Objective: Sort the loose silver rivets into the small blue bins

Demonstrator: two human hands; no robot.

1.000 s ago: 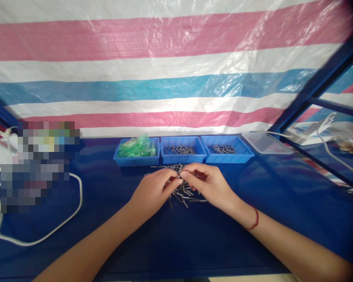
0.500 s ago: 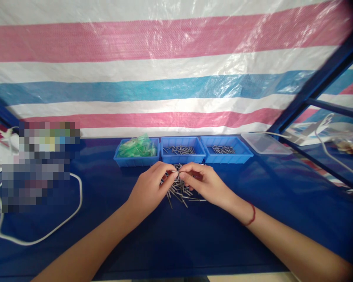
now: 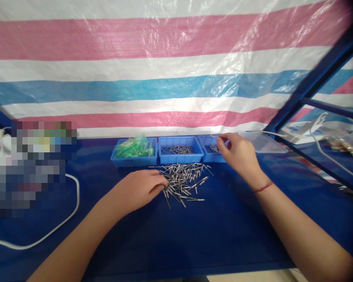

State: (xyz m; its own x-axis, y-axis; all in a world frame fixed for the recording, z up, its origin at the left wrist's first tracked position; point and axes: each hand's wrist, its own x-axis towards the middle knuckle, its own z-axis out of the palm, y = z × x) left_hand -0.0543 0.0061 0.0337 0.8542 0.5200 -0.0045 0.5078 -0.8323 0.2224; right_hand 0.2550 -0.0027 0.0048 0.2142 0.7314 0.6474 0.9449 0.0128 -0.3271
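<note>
A loose pile of silver blind rivets (image 3: pixel 182 178) lies on the blue tabletop (image 3: pixel 176 235). At the pile's left edge is my left hand (image 3: pixel 144 187), palm down, thumb and forefinger together among the rivets; what they pinch, if anything, is hidden. My right hand (image 3: pixel 238 154) hangs over the right blue bin (image 3: pixel 207 156), its fingertips pinched on a thin silver rivet (image 3: pixel 213 136) that pokes out to the left. Rivets show inside that bin, partly covered by the hand. The middle blue bin (image 3: pixel 181 158) also holds several rivets.
Left of these bins stands another blue bin (image 3: pixel 133 161) filled with green plastic bags (image 3: pixel 135 147). A clear plastic lid (image 3: pixel 263 141) lies behind my right hand. A white cable (image 3: pixel 76 207) loops at the left beside a blurred-out area. Blue frame posts rise at both sides.
My hands have come apart from over the pile. The right one has moved right and back to the right bin; the left has dropped to the pile's left side.
</note>
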